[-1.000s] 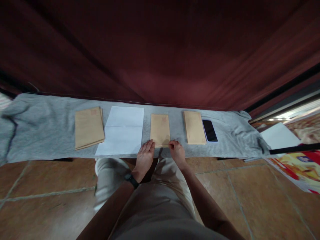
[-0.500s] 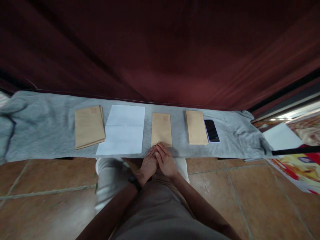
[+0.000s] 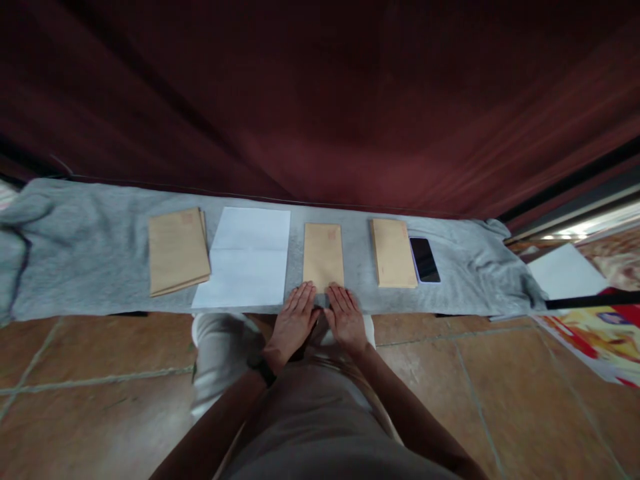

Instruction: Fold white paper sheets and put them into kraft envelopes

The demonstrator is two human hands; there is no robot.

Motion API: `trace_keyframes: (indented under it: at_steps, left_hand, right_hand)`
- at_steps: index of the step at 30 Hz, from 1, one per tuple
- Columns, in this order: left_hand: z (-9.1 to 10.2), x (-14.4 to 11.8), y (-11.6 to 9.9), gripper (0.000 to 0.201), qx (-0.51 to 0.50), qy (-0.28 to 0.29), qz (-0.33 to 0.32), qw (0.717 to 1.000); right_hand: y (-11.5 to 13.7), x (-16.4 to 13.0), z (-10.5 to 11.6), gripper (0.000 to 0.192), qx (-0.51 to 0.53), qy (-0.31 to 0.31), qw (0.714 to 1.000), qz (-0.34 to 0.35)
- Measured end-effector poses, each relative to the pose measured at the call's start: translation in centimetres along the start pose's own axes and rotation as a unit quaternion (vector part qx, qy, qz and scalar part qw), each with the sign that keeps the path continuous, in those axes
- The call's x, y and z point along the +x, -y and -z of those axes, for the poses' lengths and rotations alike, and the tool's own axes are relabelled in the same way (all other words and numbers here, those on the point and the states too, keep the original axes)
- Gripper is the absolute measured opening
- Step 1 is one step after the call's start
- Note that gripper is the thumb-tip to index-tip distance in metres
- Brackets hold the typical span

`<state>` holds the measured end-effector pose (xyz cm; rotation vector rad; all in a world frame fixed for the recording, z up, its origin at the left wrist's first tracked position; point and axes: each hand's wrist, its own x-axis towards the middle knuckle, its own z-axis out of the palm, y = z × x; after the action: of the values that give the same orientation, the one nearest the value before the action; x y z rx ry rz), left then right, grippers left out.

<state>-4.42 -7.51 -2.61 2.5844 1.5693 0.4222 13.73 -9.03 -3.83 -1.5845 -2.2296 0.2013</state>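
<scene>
A single brown envelope [image 3: 323, 255] lies on the grey cloth [image 3: 90, 247] straight in front of me. My left hand [image 3: 293, 320] and my right hand [image 3: 345, 317] lie flat, side by side, fingers extended, at the cloth's near edge, their fingertips touching the envelope's near end. Neither hand holds anything. A dark watch is on my left wrist. A white sheet of paper [image 3: 246, 257] lies just left of the envelope.
A stack of brown envelopes [image 3: 177, 251] lies at the left, another brown envelope stack [image 3: 393, 253] at the right beside a black phone [image 3: 425, 259]. A dark red curtain [image 3: 320, 100] hangs behind. White paper [image 3: 565, 272] and a colourful print lie on the tiled floor, right.
My hands came together from the envelope's near corners, overlapped below it, then spread flat side by side at its near end. The envelope has not visibly moved.
</scene>
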Motion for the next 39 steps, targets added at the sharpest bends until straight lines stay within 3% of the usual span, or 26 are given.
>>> trace_keyframes:
  at_steps: [10,22,26,32,39]
  left_hand:
    - [-0.8,1.7,-2.4,0.059,-0.004,0.029,-0.030,0.999]
    - [0.0,0.0,0.1,0.063,0.020,-0.002,0.008,1.000]
    - [-0.2,0.0,-0.1,0.062,0.024,-0.006,0.015,1.000]
    - [-0.1,0.0,-0.2,0.053,0.020,0.002,0.025,0.999]
    - [0.5,1.7,0.3,0.053,-0.037,-0.007,-0.028,0.999]
  right_hand:
    - [0.2,-0.1,0.0,0.052,-0.005,-0.005,1.000,-0.021]
    - [-1.3,-0.7,0.9,0.051,-0.019,-0.020,0.999,-0.031]
    - [-0.4,0.0,0.9,0.051,-0.017,-0.030,0.999,-0.033]
    - [1.7,1.7,-0.2,0.051,0.016,0.000,1.000,0.017]
    - [0.9,1.1,-1.4,0.052,0.003,-0.002,0.999,0.049]
